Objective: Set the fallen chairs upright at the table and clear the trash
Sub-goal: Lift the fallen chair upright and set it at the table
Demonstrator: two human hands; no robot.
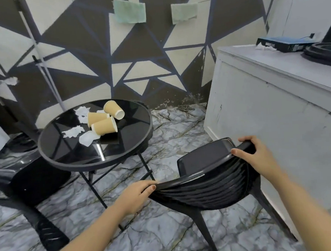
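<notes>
A: Head view. Chair [209, 183]?

B: Black plastic, on its legs on the marble floor [158, 235], just right of the table [141, 134], near the white cabinet [278, 121]. Ribbed backrest faces the camera.

A: Hands?

B: Left hand [135, 197] on the backrest's left top corner: fingers together, curled over the rim, thumb pressed on the near face. Right hand [255, 154] on the right top corner: fingers wrapped over the edge, thumb lying along the rim. Both clamp the backrest.

A: Second chair [25, 180]?

B: Far left, beside the table, black, partly cut off by the frame edge. Cannot tell how it stands.

A: Trash?

B: On the round black glass table. Three paper cups [104, 125] lie on their sides, clustered, touching or nearly so. Crumpled tissues [73, 131] scatter around them, one tucked against the nearest cup.

A: Elsewhere?

B: Another tissue scrap [265, 47] on the cabinet, beside a dark box [284, 43].
</notes>
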